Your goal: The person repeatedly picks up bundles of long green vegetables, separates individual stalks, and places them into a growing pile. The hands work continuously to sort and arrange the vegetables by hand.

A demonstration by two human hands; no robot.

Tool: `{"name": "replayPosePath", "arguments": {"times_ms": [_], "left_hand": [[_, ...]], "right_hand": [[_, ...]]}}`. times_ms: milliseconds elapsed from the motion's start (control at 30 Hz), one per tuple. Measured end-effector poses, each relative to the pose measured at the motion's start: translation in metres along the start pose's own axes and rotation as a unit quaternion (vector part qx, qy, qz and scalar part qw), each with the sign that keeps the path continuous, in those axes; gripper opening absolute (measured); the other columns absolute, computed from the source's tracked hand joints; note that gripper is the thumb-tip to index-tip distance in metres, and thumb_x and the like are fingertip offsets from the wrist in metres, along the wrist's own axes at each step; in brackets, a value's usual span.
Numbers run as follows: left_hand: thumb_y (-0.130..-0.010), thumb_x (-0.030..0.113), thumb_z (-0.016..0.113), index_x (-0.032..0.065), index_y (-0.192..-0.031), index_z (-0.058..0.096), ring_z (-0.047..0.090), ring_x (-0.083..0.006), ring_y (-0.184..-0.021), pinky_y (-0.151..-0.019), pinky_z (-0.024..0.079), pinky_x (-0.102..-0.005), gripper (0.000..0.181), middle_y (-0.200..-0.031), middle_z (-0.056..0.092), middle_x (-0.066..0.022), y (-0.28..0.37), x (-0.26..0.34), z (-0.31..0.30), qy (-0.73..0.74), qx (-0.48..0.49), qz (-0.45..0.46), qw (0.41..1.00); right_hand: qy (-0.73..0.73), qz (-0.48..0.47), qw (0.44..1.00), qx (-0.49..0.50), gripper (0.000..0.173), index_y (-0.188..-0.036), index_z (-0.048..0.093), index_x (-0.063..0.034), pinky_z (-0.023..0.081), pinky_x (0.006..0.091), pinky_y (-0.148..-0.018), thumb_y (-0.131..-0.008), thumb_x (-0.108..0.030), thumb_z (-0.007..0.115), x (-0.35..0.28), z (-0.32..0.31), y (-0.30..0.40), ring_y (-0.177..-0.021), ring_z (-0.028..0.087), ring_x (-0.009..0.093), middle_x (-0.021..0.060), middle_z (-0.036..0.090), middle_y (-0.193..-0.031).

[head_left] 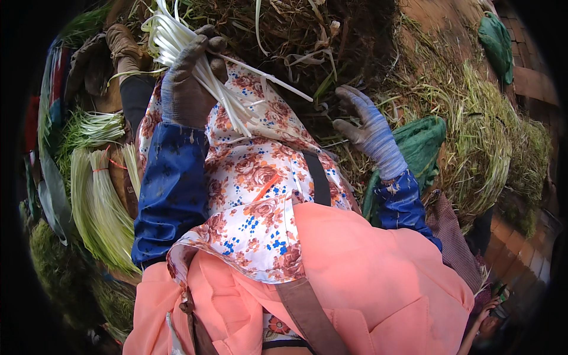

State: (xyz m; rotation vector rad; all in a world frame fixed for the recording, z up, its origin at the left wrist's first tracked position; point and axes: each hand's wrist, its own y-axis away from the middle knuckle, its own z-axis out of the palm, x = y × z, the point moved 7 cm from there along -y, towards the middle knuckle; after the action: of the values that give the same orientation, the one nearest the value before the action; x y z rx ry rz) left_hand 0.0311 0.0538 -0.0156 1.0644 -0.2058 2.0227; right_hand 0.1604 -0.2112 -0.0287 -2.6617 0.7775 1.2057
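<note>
My left hand [191, 82], in a soiled work glove, is closed around a bunch of white vegetable stalks [166, 33]. Their cut-looking ends [239, 116] point down over my flowered apron [257, 168], and one stalk [284, 83] sticks out sideways from the fingers. To the right, my right hand [366, 126], in a blue-and-grey knitted glove, holds nothing; its fingers and thumb are apart. It hovers by a heap of dark plant trimmings [306, 40]. A loose orange-red strip [266, 187] lies on the apron.
Bundles of pale green stalks [100, 195], one tied with red string [101, 169], lie at left beside a white-stemmed bunch [102, 125]. A green mesh bag [419, 142] sits behind my right wrist. Yellowish leaf waste [479, 146] spreads right. Another person's hand [488, 306] shows lower right.
</note>
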Motion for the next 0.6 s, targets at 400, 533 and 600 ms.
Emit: {"name": "replayPosePath", "arguments": {"times_ms": [400,533,600], "left_hand": [[-0.081,0.016,0.058,0.0006,-0.113,0.046,0.057,-0.0123,-0.067,-0.058,0.049,-0.021,0.037,-0.097,0.059,-0.0115,0.017,-0.019,0.031,0.044,-0.088,-0.055,0.994],[-0.081,0.015,0.058,-0.0012,-0.107,0.049,0.056,-0.0149,-0.061,-0.054,0.049,-0.0232,0.032,-0.088,0.061,-0.0124,0.014,-0.025,0.026,0.017,-0.069,-0.055,0.996],[-0.081,0.014,0.058,-0.0008,-0.105,0.051,0.055,-0.0146,-0.059,-0.053,0.048,-0.0228,0.029,-0.084,0.061,-0.0116,0.012,-0.02,0.02,0.05,-0.059,-0.049,0.996]], "right_hand": [[-0.131,-0.087,0.987,-0.012,0.026,-0.096,0.062,-0.0093,0.049,0.0312,-0.065,-0.08,-0.03,0.06,-0.095,0.031,-0.079,-0.074,0.062,0.026,0.0119,0.063,-0.083],[-0.001,-0.137,0.99,0.014,0.021,-0.096,0.061,-0.0044,0.048,0.0273,-0.062,-0.08,-0.018,0.06,-0.109,0.014,-0.07,-0.067,0.061,0.019,0.0114,0.062,-0.077],[0.011,-0.139,0.99,0.012,0.018,-0.093,0.062,-0.0045,0.048,0.0281,-0.06,-0.08,-0.017,0.06,-0.106,0.005,-0.064,-0.066,0.061,0.022,0.0117,0.062,-0.075]]}}
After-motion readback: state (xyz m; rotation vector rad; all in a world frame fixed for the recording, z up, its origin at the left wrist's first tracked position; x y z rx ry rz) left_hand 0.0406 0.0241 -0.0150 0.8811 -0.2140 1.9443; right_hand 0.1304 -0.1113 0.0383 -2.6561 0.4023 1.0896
